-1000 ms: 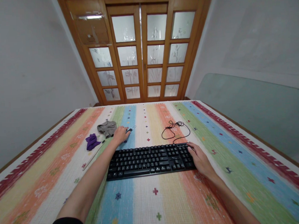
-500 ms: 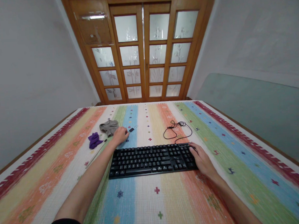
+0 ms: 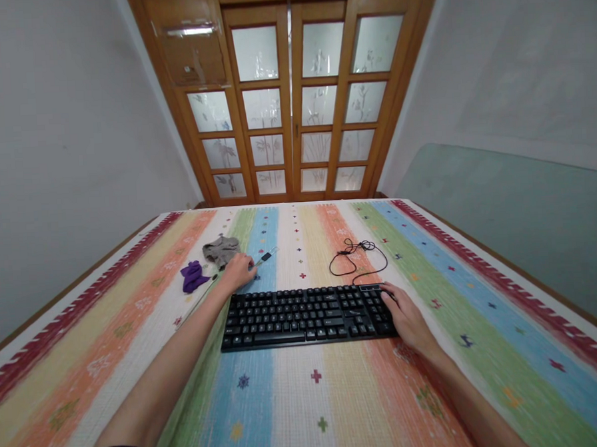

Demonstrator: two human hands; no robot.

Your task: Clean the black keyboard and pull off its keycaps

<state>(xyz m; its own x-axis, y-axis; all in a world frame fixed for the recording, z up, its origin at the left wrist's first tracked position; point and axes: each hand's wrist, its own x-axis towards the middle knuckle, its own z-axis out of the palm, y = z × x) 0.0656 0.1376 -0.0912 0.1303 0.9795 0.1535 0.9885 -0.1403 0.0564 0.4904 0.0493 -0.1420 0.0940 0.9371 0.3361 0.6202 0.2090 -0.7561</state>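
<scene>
A black keyboard lies flat across the striped cloth. At its right end rests my right hand, closed on the edge, with the thumb on top near the number keys. My left hand is beyond the keyboard's upper left corner, low over the cloth, its fingers curled downward. Just past its fingertips lies a slim item with a small black piece and a thin wire loop. What the left fingers hold, if anything, is hidden. Behind that hand lies a crumpled grey cloth, and to its left a purple cloth.
The keyboard's black cable lies in loose loops beyond its right half. A thin pale stick lies along my left forearm. The striped tablecloth covers the table. Past the far edge stand wooden glazed doors; walls flank both sides.
My left hand has drawn slightly left, showing more of the slim item by its fingertips. The right hand stays at the keyboard's end. The whole view has shifted a little.
</scene>
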